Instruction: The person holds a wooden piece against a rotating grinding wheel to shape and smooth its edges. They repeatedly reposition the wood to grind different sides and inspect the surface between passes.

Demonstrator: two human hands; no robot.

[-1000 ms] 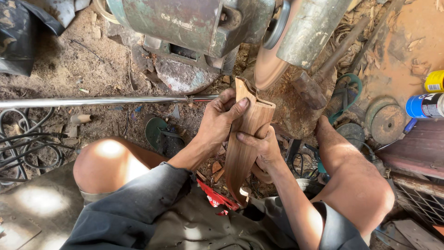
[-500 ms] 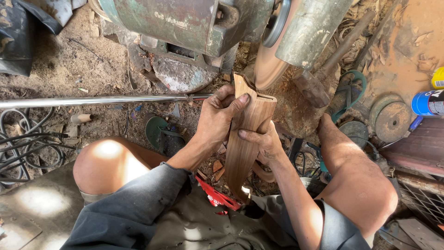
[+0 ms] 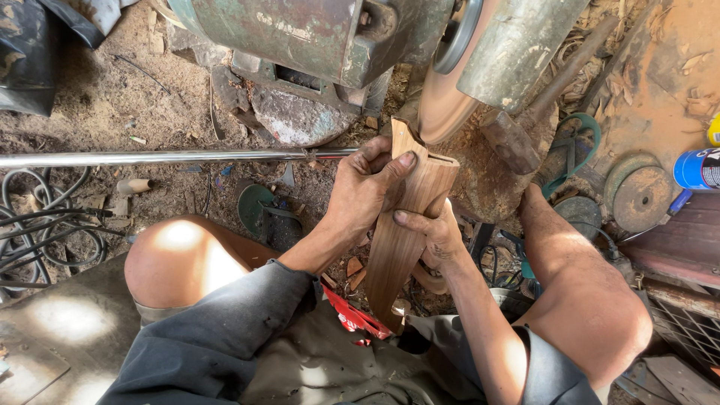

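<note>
Both hands, left hand and right hand, grip the long brown carved wood piece; best press it lightly on the spinning sanding disc.

Left hand and right hand grip the carved wooden piece; its upper end touches the sanding disc of the green grinder.

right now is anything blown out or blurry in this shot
Head view: harsh sun blows out the bare knee and patches of ground lower left; the sanding disc is smeared by motion; both hands, left hand and right hand, and the wooden piece are sharp, in softer shade.
</note>
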